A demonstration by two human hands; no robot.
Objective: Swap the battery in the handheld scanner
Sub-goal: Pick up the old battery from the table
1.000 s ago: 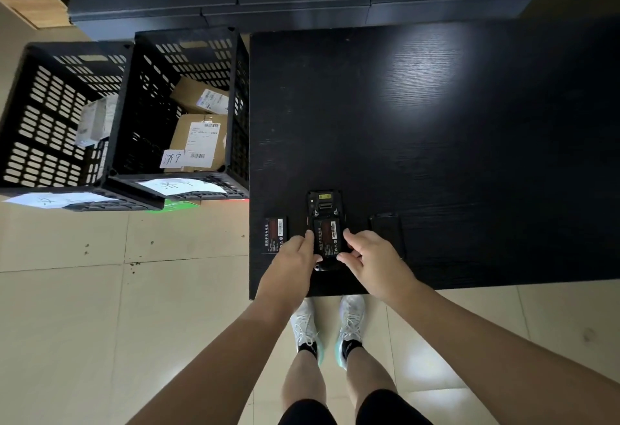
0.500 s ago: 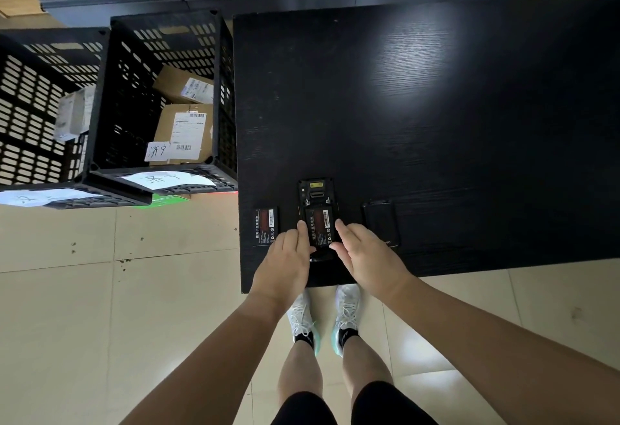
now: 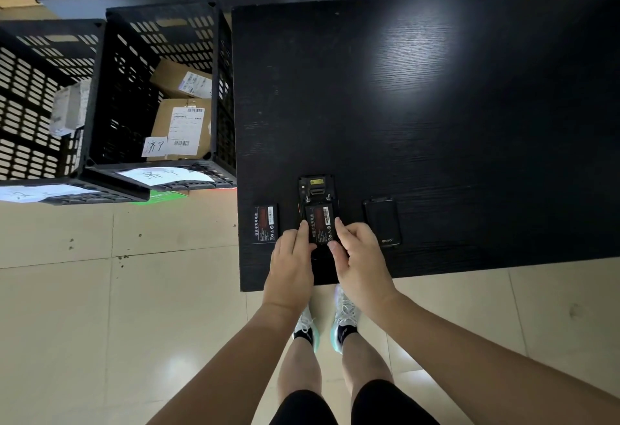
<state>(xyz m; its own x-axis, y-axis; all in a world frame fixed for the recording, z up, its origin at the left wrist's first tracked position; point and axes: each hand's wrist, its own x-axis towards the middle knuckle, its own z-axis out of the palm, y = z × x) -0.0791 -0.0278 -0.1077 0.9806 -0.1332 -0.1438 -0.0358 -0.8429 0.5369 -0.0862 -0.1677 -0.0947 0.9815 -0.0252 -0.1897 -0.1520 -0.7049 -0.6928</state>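
Two batteries: one [image 3: 320, 225] seated in the open back of the one scanner [image 3: 315, 189], pinched at its sides by fingertips of the left hand [image 3: 291, 260] and right hand [image 3: 360, 257]; the other [image 3: 265, 224] flat just left. One back cover [image 3: 382, 223] right, on the black surface [image 3: 436, 122]. Two crates [image 3: 161, 89] on the floor.

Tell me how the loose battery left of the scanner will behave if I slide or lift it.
The loose battery looks like a rigid flat slab, so it probably won't flex or roll. Lying flat on the smooth table, it should slide easily. Being thin, it may be awkward to pinch up.
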